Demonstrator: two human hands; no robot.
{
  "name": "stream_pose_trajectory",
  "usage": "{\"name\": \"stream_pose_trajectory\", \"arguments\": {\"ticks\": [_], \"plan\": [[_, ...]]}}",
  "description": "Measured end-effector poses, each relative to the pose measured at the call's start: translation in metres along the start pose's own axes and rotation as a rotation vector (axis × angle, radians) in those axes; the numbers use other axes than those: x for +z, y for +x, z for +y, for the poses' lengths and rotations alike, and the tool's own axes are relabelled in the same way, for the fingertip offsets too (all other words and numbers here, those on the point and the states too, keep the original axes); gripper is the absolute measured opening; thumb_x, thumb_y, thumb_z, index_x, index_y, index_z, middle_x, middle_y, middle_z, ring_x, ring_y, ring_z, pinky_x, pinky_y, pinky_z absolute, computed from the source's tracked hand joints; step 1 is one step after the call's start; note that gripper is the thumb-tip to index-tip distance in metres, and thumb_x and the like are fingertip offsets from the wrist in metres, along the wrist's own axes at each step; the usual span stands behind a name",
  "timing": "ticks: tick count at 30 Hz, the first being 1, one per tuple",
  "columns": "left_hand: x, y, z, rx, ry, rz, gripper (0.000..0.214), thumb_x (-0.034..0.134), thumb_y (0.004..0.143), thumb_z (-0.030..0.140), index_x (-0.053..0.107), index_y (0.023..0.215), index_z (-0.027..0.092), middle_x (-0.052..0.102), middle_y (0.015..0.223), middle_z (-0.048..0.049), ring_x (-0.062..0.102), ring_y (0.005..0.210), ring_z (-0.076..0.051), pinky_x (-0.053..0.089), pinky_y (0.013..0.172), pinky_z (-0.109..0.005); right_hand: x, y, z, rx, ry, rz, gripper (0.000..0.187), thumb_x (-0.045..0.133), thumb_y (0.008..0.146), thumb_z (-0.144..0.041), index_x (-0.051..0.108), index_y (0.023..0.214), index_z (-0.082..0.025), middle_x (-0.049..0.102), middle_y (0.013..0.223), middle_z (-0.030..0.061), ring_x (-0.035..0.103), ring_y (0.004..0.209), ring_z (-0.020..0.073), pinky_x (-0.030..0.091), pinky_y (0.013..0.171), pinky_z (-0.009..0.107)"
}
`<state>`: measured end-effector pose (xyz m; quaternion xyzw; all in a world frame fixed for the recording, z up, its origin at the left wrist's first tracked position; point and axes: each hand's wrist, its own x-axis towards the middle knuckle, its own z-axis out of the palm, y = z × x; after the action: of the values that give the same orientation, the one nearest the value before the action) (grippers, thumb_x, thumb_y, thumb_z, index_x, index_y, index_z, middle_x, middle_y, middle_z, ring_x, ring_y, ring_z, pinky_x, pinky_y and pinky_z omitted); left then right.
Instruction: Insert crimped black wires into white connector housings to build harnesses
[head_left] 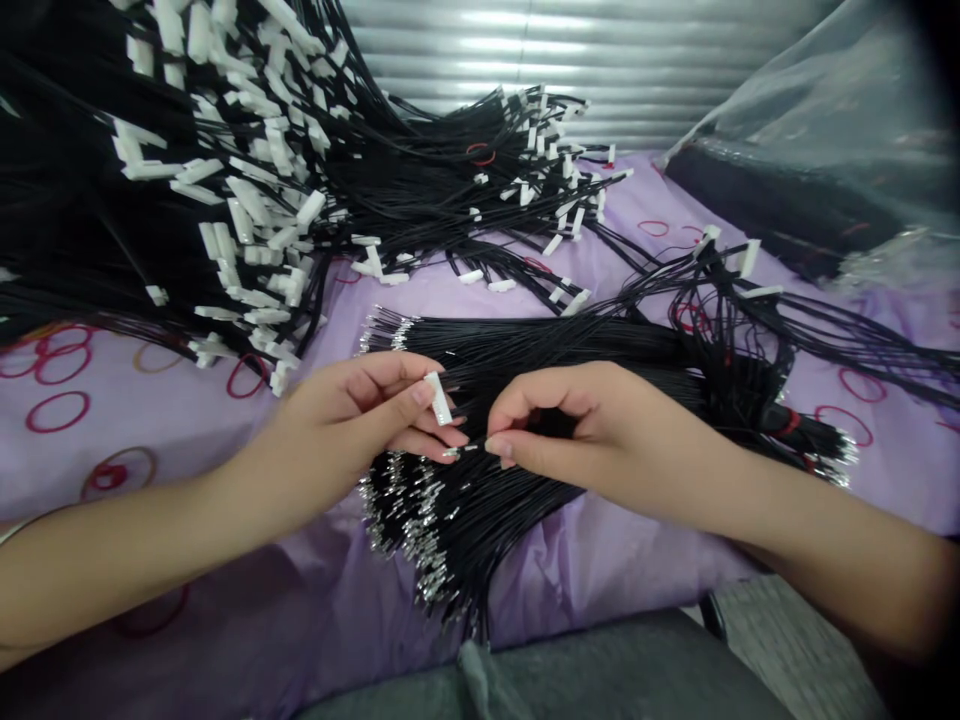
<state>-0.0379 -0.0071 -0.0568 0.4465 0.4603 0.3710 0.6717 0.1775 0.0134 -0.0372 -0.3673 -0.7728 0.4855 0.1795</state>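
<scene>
Between the thumb and fingers of my left hand is a small white plastic connector. My right hand pinches the end of a thin black wire, whose metal terminal points left, close to my left fingertips. I cannot tell whether that terminal touches the left fingers. Under both hands lies a fanned bundle of black wires, with bare silver terminals at its left ends.
A big heap of black cables with white connectors rises at the left, and another pile lies behind. Rubber bands are scattered over the purple cloth. A clear plastic bag with dark contents stands at the back right.
</scene>
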Motion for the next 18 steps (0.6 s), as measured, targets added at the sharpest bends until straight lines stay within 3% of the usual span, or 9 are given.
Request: {"name": "stream_pose_trajectory", "arguments": {"ticks": [7, 18], "plan": [[0.0060, -0.0012, -0.0025, 0.027, -0.037, -0.027, 0.005, 0.070, 0.089, 0.011, 0.073, 0.089, 0.015, 0.077, 0.078, 0.0004, 0.075, 0.073, -0.011, 0.062, 0.067, -0.011, 0.0033, 0.0036, -0.0017, 0.080, 0.127, 0.175, 0.013, 0.066, 0.074, -0.004, 0.064, 0.064, -0.013, 0.056, 0.055, -0.0075, 0.045, 0.050, 0.0011, 0.031, 0.045, 0.013], [0.0008, 0.0011, -0.0009, -0.090, -0.047, -0.058, 0.007, 0.070, 0.089, 0.012, 0.077, 0.089, 0.014, 0.080, 0.082, -0.0030, 0.077, 0.072, -0.015, 0.066, 0.069, -0.018, 0.0027, 0.0066, 0.0025, 0.119, 0.071, 0.178, 0.010, 0.064, 0.073, -0.007, 0.064, 0.064, -0.013, 0.057, 0.056, -0.0066, 0.044, 0.050, 0.0016, 0.030, 0.043, 0.015]]}}
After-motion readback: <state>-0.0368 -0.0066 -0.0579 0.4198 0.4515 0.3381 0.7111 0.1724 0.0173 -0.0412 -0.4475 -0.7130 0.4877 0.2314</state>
